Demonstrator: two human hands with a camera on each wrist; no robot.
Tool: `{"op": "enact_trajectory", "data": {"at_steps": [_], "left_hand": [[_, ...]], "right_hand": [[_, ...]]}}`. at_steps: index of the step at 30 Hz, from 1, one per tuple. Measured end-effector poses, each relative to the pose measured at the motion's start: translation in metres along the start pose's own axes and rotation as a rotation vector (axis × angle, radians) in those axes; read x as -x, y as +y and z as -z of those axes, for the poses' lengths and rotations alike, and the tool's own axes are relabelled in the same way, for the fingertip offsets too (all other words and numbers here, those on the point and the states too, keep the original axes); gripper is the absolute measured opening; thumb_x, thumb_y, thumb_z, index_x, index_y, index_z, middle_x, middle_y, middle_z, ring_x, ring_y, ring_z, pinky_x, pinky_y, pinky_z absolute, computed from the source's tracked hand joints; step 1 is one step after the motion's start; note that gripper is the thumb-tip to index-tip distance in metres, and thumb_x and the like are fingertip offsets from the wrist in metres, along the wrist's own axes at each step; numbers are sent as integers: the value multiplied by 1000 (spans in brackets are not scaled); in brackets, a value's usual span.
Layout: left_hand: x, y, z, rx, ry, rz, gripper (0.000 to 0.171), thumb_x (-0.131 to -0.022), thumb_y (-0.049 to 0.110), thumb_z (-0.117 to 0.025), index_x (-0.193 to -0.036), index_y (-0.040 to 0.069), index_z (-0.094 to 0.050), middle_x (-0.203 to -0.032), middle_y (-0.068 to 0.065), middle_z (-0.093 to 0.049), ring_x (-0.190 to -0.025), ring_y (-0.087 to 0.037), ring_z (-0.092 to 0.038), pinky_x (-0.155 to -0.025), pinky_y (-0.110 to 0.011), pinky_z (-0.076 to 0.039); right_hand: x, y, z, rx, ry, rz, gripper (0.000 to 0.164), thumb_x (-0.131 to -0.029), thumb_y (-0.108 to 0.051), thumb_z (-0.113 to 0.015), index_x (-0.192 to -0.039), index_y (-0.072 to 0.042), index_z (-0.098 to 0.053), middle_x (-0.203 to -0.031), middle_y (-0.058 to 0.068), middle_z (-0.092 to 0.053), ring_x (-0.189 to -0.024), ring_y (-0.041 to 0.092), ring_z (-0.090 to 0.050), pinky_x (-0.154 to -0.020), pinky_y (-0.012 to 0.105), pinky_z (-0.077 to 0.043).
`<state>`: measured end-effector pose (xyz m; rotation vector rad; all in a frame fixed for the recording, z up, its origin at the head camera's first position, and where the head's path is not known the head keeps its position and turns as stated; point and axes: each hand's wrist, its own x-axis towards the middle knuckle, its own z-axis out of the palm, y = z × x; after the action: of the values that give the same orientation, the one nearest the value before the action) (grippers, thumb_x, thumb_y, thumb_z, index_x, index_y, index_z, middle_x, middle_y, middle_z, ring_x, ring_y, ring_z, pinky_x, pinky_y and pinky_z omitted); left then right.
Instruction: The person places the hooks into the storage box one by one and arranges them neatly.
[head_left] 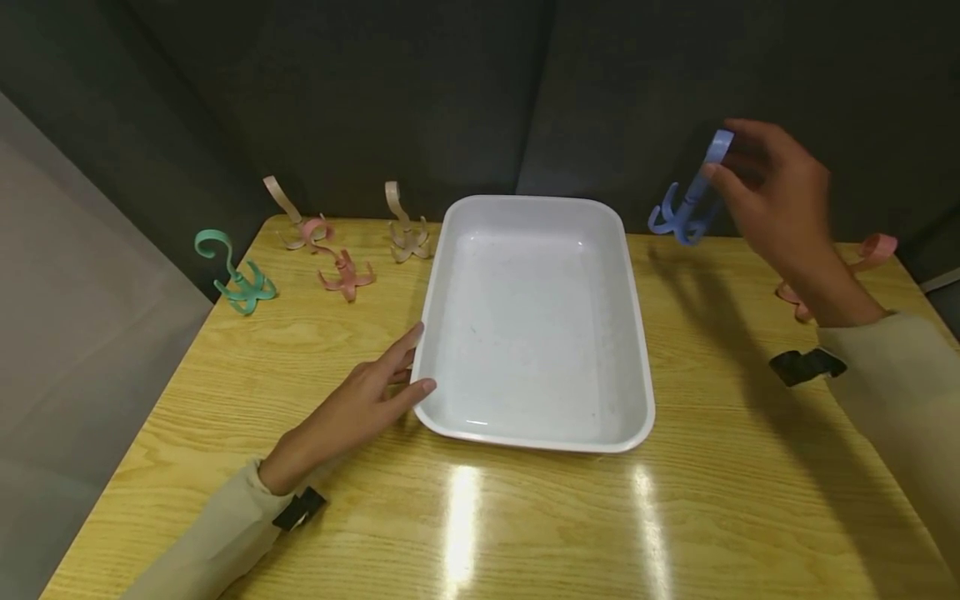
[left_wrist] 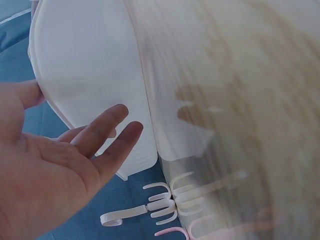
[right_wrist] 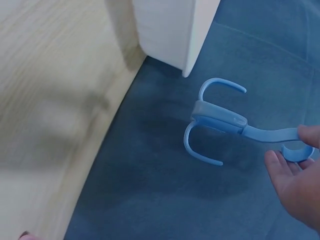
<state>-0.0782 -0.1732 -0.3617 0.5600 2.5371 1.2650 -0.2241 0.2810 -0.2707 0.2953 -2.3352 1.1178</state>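
Note:
My right hand point(head_left: 780, 187) pinches a blue multi-prong hanging hook point(head_left: 688, 208) by its curved upper stem. The hook's prongs point down, raised above the back right of the table. In the right wrist view, thumb and fingers hold the blue hook point(right_wrist: 220, 120) near its curl. A white rectangular tray point(head_left: 645, 375) stands mid-table, with only its bare inside showing. At its left side, my left hand point(head_left: 367, 400) rests with the thumb on the rim and loosely extended fingers along the outer wall. The left wrist view shows that hand point(left_wrist: 60, 165) against the tray point(left_wrist: 90, 60).
Left of the tray stand a green hook point(head_left: 246, 290), a pink hook point(head_left: 347, 275) and two beige hooks, one nearer the tray point(head_left: 409, 240). Another pink hook point(head_left: 876, 248) is partly hidden behind the right forearm. A dark partition point(head_left: 450, 100) borders the table's back edge.

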Motion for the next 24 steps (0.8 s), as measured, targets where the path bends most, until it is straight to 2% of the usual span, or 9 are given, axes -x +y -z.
{"op": "enact_trajectory", "data": {"at_steps": [8,14,19,22,24], "left_hand": [[1,1,0,1,2,-9,78,-107,37,-60,-168,14,-17,-161,-21,-37,-132,-37,-57,-106,-54,-48],[0,0,0,5,-1,-14,78,-107,38,-60,-168,14,-17,-163,-19,-35,-133,-37,-57,-107,-54,-47],[0,-1,0,3,2,-14,78,-107,37,-60,-168,14,-17,-161,-21,-38,-132,-36,-58,-107,-54,-48],[0,0,0,4,2,-13,78,-107,37,-60,-168,14,-17,-160,-22,-39,-132,-36,-58,-107,-53,-48],[0,0,0,3,2,-12,78,-107,37,-60,-168,14,-17,-159,-23,-39,-132,-36,-58,-107,-53,-48]], "right_hand": [[-9,-20,-12,11,-47,13,46,-97,-12,-74,-142,-11,-63,-134,11,-67,-112,-1,-65,-98,22,-52],[-13,-29,-19,55,-134,25,47,-97,-15,-76,-142,-8,-63,-135,16,-67,-114,-1,-64,-97,20,-52],[-21,-36,-27,99,-221,36,48,-96,-18,-78,-141,-8,-64,-134,18,-67,-108,-6,-64,-92,15,-51],[-22,-40,-34,105,-278,18,48,-98,-20,-76,-143,-9,-63,-136,16,-66,-112,1,-67,-92,17,-51],[-23,-43,-39,109,-308,8,48,-98,-22,-75,-143,-8,-62,-137,15,-66,-117,13,-68,-94,20,-53]]}}
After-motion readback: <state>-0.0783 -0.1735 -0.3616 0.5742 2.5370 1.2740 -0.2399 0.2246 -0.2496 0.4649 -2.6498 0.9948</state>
